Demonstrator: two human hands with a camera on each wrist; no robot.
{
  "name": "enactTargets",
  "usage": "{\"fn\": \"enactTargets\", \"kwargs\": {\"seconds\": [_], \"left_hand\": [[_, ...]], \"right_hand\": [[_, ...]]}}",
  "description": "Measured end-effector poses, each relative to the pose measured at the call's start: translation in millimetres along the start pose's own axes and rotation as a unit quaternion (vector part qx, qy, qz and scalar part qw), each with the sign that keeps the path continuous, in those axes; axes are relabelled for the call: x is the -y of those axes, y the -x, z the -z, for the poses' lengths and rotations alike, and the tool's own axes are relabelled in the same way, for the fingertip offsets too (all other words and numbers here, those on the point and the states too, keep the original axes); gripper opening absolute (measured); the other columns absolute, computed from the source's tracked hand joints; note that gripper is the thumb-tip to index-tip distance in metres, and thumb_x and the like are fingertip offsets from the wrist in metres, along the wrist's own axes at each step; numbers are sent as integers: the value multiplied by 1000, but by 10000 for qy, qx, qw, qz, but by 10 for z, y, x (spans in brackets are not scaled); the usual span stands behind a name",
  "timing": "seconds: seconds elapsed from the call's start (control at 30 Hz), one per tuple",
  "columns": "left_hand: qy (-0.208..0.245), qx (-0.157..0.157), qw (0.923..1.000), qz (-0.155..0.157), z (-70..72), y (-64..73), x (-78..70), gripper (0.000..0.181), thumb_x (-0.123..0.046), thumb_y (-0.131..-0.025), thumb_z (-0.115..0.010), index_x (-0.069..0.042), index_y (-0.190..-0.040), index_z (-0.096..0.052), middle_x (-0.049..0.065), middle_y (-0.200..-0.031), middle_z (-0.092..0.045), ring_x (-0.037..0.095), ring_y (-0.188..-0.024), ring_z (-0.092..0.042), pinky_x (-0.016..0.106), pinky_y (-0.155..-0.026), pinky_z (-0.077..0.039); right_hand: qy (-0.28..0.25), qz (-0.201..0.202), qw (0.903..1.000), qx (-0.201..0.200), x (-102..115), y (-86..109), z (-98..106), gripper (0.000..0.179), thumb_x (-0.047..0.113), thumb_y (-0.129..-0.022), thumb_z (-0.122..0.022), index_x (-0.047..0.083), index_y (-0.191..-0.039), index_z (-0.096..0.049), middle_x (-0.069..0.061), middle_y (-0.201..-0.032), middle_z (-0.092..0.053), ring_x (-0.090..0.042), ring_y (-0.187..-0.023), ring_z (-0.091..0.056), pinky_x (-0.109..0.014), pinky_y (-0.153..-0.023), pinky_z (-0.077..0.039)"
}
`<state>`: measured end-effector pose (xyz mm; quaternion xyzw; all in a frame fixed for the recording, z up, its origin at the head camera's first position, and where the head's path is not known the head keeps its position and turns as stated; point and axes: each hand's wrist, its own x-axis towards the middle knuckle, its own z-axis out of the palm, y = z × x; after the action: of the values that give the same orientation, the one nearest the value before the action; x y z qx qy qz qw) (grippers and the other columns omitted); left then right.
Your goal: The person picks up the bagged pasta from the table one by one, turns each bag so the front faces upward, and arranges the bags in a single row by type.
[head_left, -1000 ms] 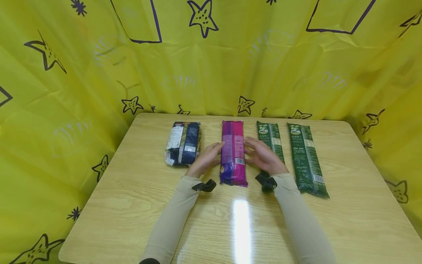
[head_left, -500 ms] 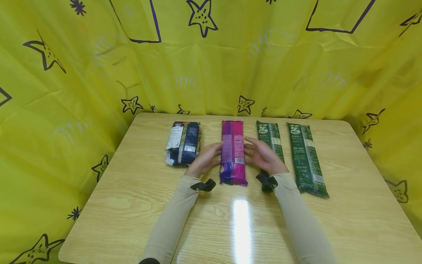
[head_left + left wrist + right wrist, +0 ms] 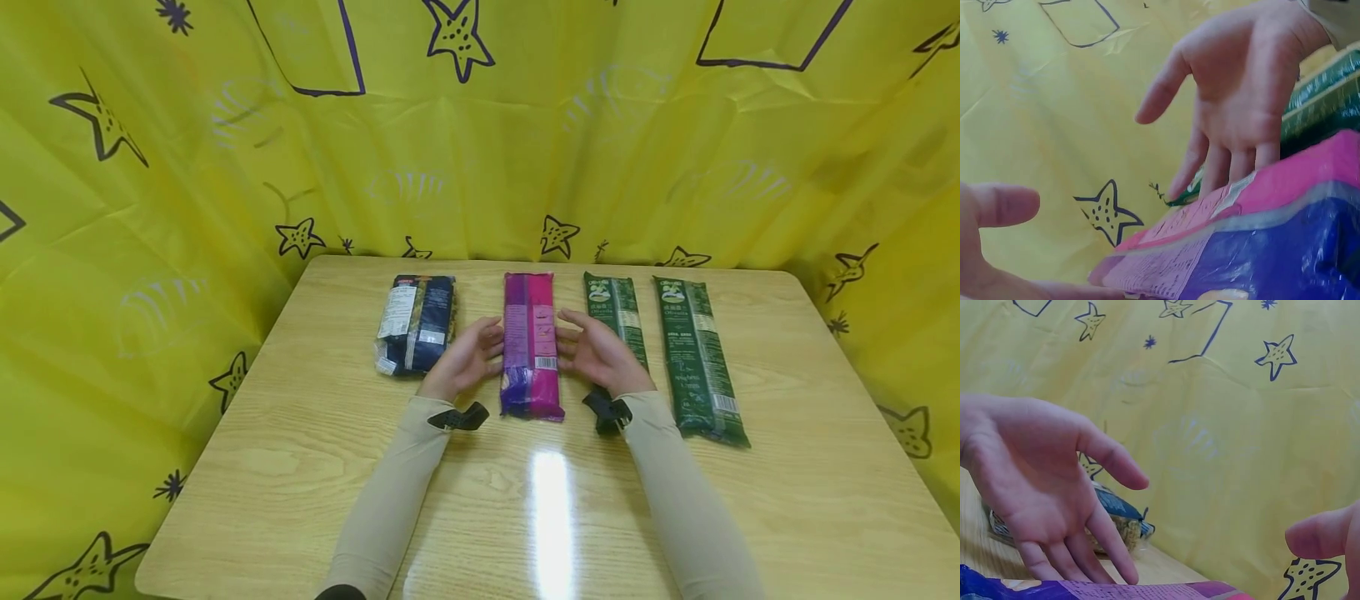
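A long pink and purple plastic packet (image 3: 529, 346) lies flat on the table, its printed back with a barcode facing up. My left hand (image 3: 467, 360) is at its left edge and my right hand (image 3: 600, 357) at its right edge, palms turned toward each other. In the left wrist view the right hand (image 3: 1235, 94) shows straight fingers pointing down behind the packet, thumb held apart. The left hand (image 3: 1041, 481) looks much the same in the right wrist view, fingertips at the packet's side. Neither hand wraps round it.
To the left lies a dark blue bag (image 3: 431, 325) with a white label. Two green spaghetti packets lie on the right, the nearer one (image 3: 618, 312) partly under my right hand and the farther one (image 3: 697, 358) beyond it. A yellow curtain (image 3: 480, 167) hangs behind the wooden table (image 3: 300, 500).
My left thumb has come off the packet's left edge and that hand has opened a little to the left. The right hand has barely shifted; the packet stays in place.
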<state>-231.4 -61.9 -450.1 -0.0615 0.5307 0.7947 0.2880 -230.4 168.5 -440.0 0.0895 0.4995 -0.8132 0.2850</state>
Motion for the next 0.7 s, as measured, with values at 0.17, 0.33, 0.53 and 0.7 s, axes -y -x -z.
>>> {"fn": "enactTargets", "kwargs": {"seconds": [0.17, 0.33, 0.53, 0.7], "left_hand": [[362, -87, 9993, 3, -3, -13, 14, 71, -34, -107, -47, 6, -160, -21, 27, -167, -24, 40, -158, -22, 51, -131, -24], [501, -205, 9985, 17, -7, -27, 31, 72, -34, -105, -49, 7, -159, -23, 26, -166, -26, 38, -158, -23, 49, -131, -23], [486, -122, 9987, 12, -8, -29, 19, 76, -46, -105, -46, 7, -157, -29, 22, -162, -36, 34, -150, -37, 45, -127, -29], [520, -74, 9986, 37, -11, -26, 14, 80, -56, -103, -45, 1, -157, -33, 16, -158, -39, 29, -128, -50, 40, -111, -40]], "right_hand": [[28, -70, 10000, 55, -3, -4, -2, 65, 36, -113, -33, 23, -165, 3, -20, -173, -8, -37, -158, -17, -48, -129, -22], [-26, -117, 9999, 69, -13, 5, -16, 67, 38, -112, -35, 23, -166, 2, -18, -173, -12, -32, -150, -28, -45, -128, -25], [-191, -140, 9997, 22, -7, 18, -30, 60, 37, -112, -36, 23, -163, -6, -17, -173, -14, -28, -140, -37, -39, -117, -37], [-369, -125, 9992, -24, 24, 44, -46, 61, 38, -112, -38, 24, -162, -6, -15, -167, -23, -23, -131, -42, -32, -103, -44]]}}
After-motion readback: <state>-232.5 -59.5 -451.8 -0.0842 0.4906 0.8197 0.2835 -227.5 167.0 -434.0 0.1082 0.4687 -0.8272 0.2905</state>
